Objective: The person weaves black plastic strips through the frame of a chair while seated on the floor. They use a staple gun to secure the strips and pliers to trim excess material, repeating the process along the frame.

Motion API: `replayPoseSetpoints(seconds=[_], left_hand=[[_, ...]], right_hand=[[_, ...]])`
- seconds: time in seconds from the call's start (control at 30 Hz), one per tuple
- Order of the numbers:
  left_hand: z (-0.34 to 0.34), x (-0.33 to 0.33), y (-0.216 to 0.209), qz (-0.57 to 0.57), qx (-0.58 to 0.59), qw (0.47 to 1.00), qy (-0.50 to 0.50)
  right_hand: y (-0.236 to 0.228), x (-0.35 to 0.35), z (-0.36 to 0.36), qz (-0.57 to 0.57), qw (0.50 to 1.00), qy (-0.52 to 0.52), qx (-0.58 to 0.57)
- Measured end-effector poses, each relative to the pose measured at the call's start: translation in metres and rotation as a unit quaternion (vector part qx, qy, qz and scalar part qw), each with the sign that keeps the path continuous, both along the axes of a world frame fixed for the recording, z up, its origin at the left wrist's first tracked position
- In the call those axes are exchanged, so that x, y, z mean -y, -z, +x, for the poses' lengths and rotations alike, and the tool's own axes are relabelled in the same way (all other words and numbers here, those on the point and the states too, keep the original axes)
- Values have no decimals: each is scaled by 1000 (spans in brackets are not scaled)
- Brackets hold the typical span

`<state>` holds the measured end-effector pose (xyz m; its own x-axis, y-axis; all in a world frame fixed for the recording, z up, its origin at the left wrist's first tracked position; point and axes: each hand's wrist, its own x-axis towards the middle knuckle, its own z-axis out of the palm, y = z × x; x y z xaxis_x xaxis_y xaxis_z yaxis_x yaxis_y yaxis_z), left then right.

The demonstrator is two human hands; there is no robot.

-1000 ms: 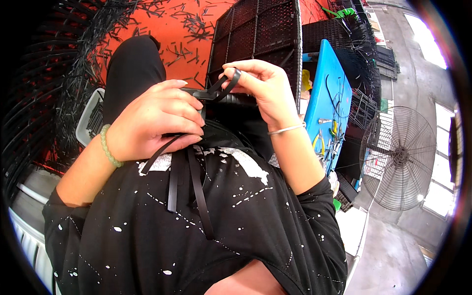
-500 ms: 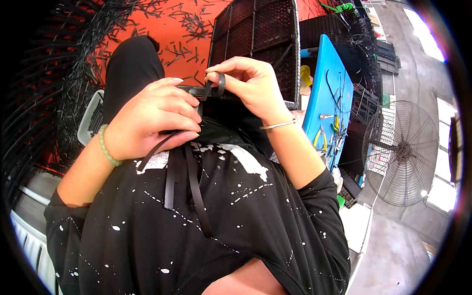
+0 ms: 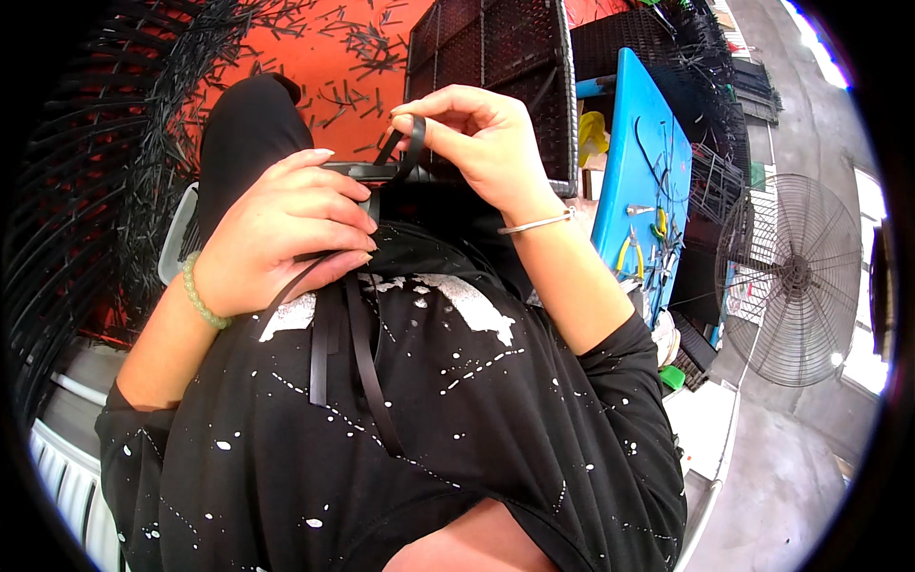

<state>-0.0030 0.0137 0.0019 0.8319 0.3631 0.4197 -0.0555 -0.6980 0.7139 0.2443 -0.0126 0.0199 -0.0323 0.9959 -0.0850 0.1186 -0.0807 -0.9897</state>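
My left hand (image 3: 295, 219) is closed around several flat black plastic strips (image 3: 360, 357). Their loose ends hang down over my shirt, and the part inside the palm is hidden. Between thumb and fingertips, my right hand (image 3: 467, 138) pinches one black strip (image 3: 416, 153), which bends into a loop. That loop curves down to where the strips cross, just beyond my left fingertips. Both hands are held close together above my lap.
A dark woven panel (image 3: 486, 76) stands beyond my right hand. To the right, a blue table (image 3: 643, 153) bears yellow-handled pliers (image 3: 631, 253). Black strip scraps (image 3: 367, 52) litter the red floor (image 3: 315, 48). A large fan (image 3: 794, 276) stands far right; a pale bin (image 3: 179, 234) sits by my left leg.
The loop in the right hand now stands taller and wider above the crossing. Both hands sit slightly further left in the picture, and the left hand keeps its hold.
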Motion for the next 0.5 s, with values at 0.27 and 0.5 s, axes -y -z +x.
replayPoseSetpoints(seconds=[0.27,0.5], left_hand=[[-1,0,-5,14,-16,1000,1],[1,9,-11,-54,12,997,-60]], right_hand=[[1,-3,-3,-52,995,-75,46],[1,2,4,-30,990,-97,102]])
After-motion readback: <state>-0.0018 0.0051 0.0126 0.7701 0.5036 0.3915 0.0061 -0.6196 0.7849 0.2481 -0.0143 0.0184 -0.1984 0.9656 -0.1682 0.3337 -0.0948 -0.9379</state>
